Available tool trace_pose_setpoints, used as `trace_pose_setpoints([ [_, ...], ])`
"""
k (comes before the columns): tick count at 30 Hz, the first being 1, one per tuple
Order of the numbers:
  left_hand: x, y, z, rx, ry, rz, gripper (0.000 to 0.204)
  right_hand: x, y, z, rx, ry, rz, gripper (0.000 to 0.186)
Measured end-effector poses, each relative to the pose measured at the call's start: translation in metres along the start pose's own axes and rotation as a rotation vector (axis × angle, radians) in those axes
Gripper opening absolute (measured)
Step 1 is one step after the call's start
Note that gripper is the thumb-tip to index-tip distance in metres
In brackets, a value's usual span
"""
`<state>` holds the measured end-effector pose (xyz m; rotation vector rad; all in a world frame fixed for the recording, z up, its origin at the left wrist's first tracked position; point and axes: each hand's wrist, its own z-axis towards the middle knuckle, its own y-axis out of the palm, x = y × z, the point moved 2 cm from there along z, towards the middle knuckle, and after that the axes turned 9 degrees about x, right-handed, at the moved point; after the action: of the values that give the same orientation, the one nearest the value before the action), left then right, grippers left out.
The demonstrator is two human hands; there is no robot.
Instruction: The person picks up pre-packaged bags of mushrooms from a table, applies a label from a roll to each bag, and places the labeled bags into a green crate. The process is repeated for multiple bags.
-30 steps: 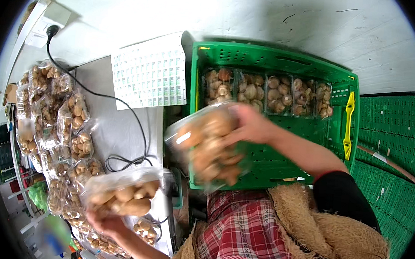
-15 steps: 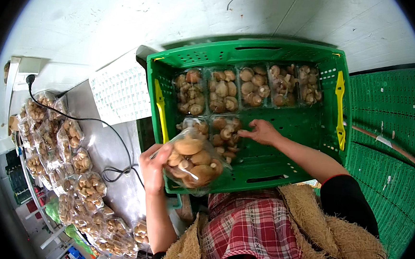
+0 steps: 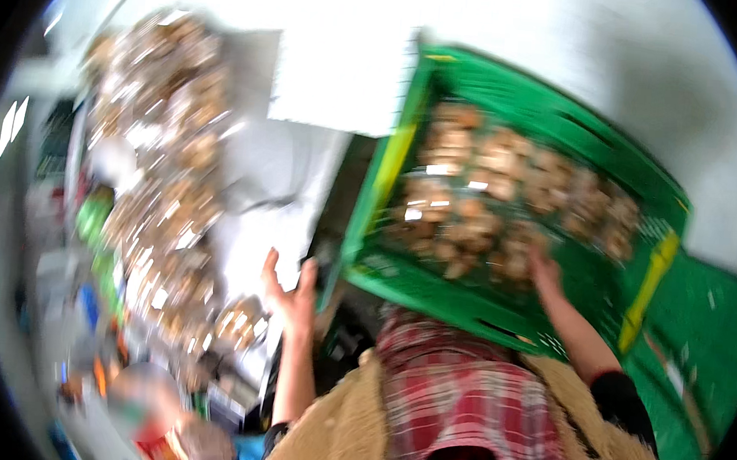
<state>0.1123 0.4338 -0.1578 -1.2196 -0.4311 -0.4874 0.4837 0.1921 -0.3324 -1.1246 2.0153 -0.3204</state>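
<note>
The view is smeared by motion. My left hand (image 3: 293, 300) is raised with fingers spread and nothing in it, just right of a clear pack of mushrooms (image 3: 240, 324) at the steel table's edge. My right hand (image 3: 547, 272) reaches into the green crate (image 3: 457, 309) and touches the right side of a mushroom pack (image 3: 512, 255) in the near row. Its fingers are too blurred to show whether they grip. Two more packs (image 3: 471, 230) lie left of that one, and a far row of several packs (image 3: 547, 181) runs along the back wall.
Many bagged mushroom packs (image 3: 166, 190) cover the steel table (image 3: 270, 168) on the left. A white sheet (image 3: 345, 79) lies between table and crate. Green crates (image 3: 712, 331) with a pole (image 3: 678, 384) stand right. Another person (image 3: 148, 394) is blurred at lower left.
The view has turned left, toward the table. My left hand has let go of its mushroom pack and moved to the table's edge. The crate's near row now holds three packs, with my right hand at the third.
</note>
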Motion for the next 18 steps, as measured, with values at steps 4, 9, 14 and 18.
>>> trace_pose_setpoints([
  [4, -0.117, -0.078, 0.004, 0.29, -0.19, 0.579, 0.089, 0.032, -0.049, 0.038, 0.106, -0.278, -0.069, 0.05],
  [9, -0.248, -0.112, -0.031, 0.211, -0.973, 0.483, 0.099, -0.174, 0.026, -0.143, -0.289, -0.912, 0.225, 0.028],
  [14, -0.194, -0.095, -0.01, 0.229, -0.125, 0.285, 0.06, -0.241, 0.211, -0.301, -0.682, -1.744, -0.087, 0.048],
  [18, -0.219, -0.15, 0.07, 0.623, 0.057, 0.529, 0.075, -0.234, 0.347, -0.36, -0.666, -1.868, -0.39, 0.086],
])
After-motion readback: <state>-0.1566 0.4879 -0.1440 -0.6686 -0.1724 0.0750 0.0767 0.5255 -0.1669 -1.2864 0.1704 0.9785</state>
